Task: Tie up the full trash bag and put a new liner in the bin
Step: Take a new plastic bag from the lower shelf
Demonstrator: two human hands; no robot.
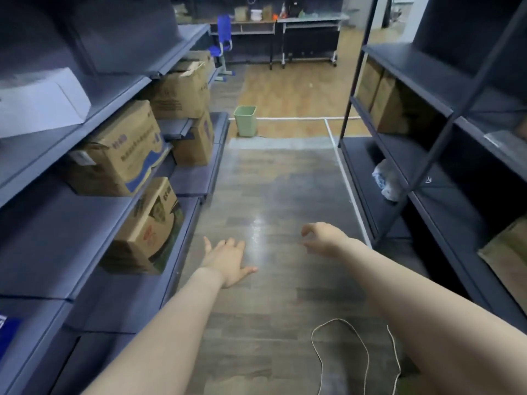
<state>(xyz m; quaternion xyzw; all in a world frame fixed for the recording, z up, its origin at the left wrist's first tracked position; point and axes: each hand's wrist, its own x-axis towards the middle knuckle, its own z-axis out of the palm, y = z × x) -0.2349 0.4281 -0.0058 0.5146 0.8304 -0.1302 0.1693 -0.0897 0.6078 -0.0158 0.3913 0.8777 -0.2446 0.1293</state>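
Observation:
A pale green bin [245, 120] stands on the floor at the far end of the aisle, beside the left shelving; no bag shows on its rim from here. My left hand [228, 259] reaches forward with fingers spread and holds nothing. My right hand [323, 238] is stretched out beside it, fingers loosely curled, also holding nothing. Both hands are well short of the bin. No trash bag or liner is visible.
Dark shelving [119, 89] with cardboard boxes [125, 149] lines the left side. A dark metal rack [422, 115] with boxes and a plastic bundle [386, 178] lines the right. A thin cord [356, 346] lies looped on the floor near me. Desks and a blue chair [222, 38] stand beyond.

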